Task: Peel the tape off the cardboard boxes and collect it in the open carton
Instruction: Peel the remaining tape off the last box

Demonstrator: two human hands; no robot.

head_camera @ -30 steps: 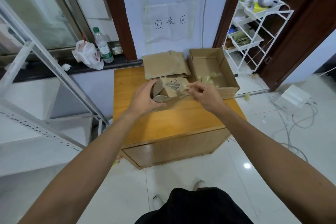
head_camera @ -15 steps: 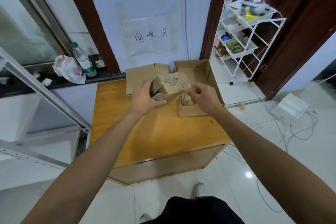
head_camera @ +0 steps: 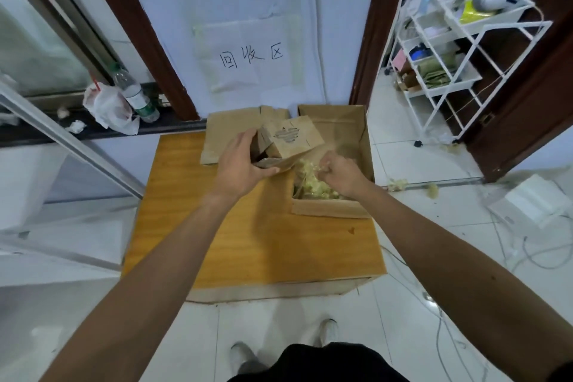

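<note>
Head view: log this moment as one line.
left hand grips small brown cardboard box | right hand pinches clear tape strip over open brown carton | crumpled tape wads inside carton

The left hand (head_camera: 238,164) and right hand (head_camera: 339,172) are bare, and the forearms (head_camera: 161,273) are uncovered down to the lower corners of the frame. A black garment (head_camera: 316,364) fills the bottom centre; just above it show two pale grey shoes (head_camera: 245,357).

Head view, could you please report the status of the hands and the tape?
Left hand grips small cardboard box. Right hand pinches peeled tape above open carton. Tape scraps already inside. Nothing blocking the drop.
</note>
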